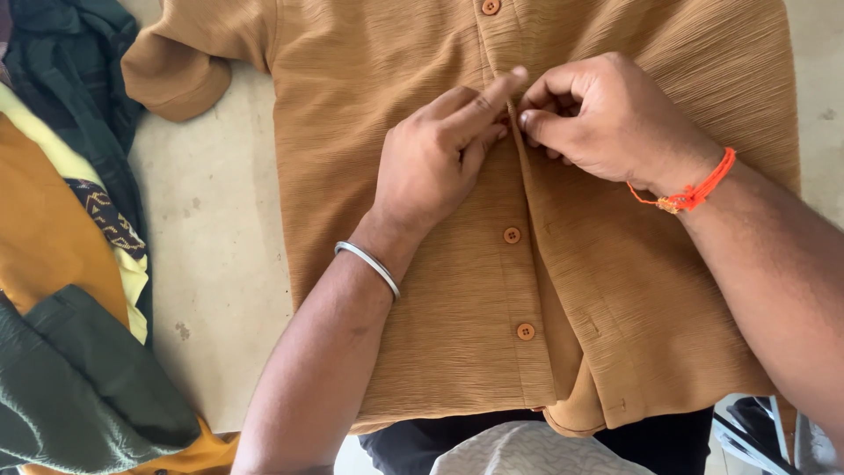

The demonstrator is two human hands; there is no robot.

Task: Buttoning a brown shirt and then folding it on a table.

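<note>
You are pinching the soft, light shirt [615, 290] placket with both hands' fingers [492, 92], left hand [435, 163] and right hand [607, 119] meeting at its edge.

The shirt [422, 290] lies flat on the desk [211, 229], and both hands sit on its button placket, left hand [440, 158] just left of the right hand [607, 114]. A pile of clothes [70, 290] lies off to the left.
</note>
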